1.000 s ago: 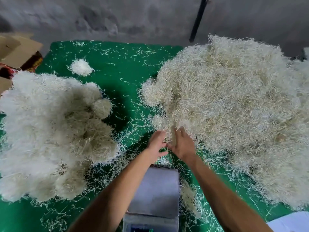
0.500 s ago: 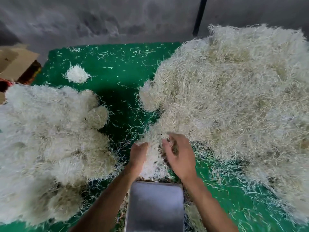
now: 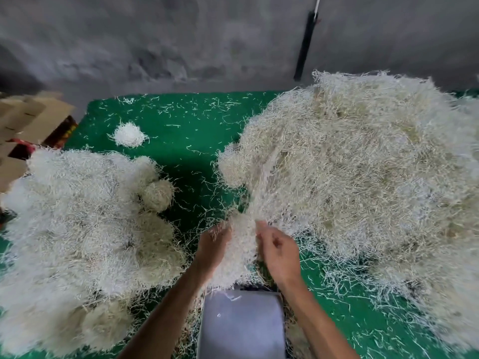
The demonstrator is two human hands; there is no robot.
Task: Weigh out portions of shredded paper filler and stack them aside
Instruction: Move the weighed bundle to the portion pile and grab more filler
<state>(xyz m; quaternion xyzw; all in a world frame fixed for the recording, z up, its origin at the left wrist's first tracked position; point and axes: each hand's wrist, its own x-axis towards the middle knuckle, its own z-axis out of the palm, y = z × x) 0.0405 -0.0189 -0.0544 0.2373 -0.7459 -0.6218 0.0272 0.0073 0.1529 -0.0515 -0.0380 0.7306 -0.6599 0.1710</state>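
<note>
A big loose heap of shredded paper filler (image 3: 363,172) covers the right side of the green mat. My left hand (image 3: 211,248) and my right hand (image 3: 278,251) grip a clump of filler (image 3: 242,244) between them, just above the far edge of the grey scale platform (image 3: 241,325). Strands still stretch from the clump up into the heap. On the left lies a stack of rounded filler portions (image 3: 85,234).
A small white tuft of filler (image 3: 128,135) lies alone on the green mat (image 3: 186,130). Cardboard boxes (image 3: 28,117) stand at the far left. A grey wall with a black bar (image 3: 304,45) rises behind. Loose strands litter the mat.
My hands went from reaching into the heap's edge to gripping a clump and pulling it back toward the scale. The camera tilted up.
</note>
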